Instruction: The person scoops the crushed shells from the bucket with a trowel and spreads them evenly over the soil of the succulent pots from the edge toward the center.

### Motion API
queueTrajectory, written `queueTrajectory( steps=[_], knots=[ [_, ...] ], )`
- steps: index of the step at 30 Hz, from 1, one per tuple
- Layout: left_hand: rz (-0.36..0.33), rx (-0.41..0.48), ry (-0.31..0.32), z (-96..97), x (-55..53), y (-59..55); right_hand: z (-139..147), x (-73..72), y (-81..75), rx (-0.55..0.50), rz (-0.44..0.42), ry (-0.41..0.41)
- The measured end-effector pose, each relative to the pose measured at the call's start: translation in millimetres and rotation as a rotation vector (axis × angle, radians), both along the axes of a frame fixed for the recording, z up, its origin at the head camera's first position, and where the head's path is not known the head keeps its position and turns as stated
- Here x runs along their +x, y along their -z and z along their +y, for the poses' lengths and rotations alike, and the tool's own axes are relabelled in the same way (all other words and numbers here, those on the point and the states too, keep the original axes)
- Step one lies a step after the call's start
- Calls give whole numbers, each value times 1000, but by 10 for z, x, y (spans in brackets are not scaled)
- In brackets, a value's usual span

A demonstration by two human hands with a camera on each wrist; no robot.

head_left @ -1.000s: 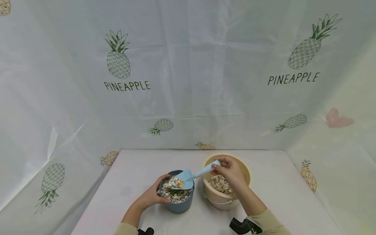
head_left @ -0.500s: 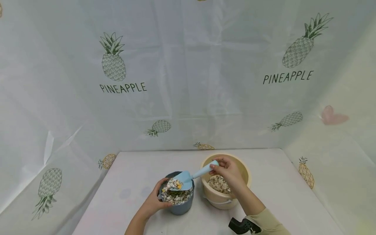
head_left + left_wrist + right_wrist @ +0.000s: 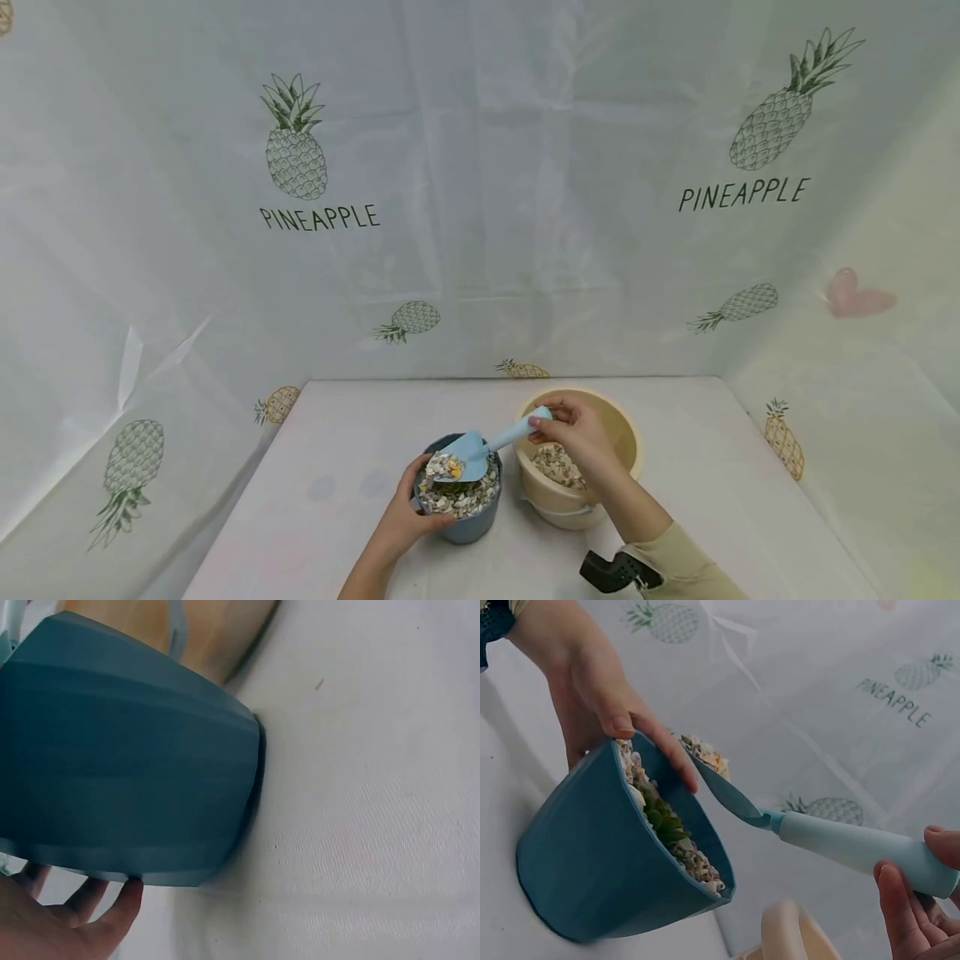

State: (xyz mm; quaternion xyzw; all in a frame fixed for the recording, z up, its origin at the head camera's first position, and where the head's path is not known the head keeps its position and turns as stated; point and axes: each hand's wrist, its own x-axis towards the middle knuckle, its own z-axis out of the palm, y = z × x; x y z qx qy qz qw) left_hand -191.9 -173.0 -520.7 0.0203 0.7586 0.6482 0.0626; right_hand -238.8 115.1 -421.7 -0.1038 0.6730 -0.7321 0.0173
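A blue flower pot [image 3: 474, 528] stands on the table, filled with pale gravel around a small green succulent [image 3: 664, 820]. My left hand [image 3: 405, 518] grips the pot from its left side, thumb and fingers spread along the rim. In my right hand [image 3: 577, 433] the light blue handle of a small trowel [image 3: 855, 846] is pinched near its end. The trowel's blade reaches over the pot, carrying a heap of gravel [image 3: 709, 757] with yellow bits at its tip. In the left wrist view, fingers [image 3: 120, 911] lie against the pot's wall.
Just right of the pot stands a cream bucket [image 3: 558, 498] with a handle, partly filled with gravel [image 3: 557, 465]; my right forearm crosses over it. Behind the white table [image 3: 360, 417] hangs a pineapple-print curtain [image 3: 487, 208]. A black wrist camera [image 3: 618, 572] sits on my right sleeve.
The pot and left hand have shifted slightly right. The trowel handle has moved a little left with my right hand, and the gravel is still on its blade.
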Motion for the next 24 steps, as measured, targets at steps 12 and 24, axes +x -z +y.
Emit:
queueTrajectory(
  steps=[12, 24],
  knots=[
    [-8, -54, 70, -94, 16, -10, -123, 2, 2, 63, -40, -25],
    [17, -315, 96, -238, 90, -220, -204, -7, -25, 113, -39, -17]
  ],
)
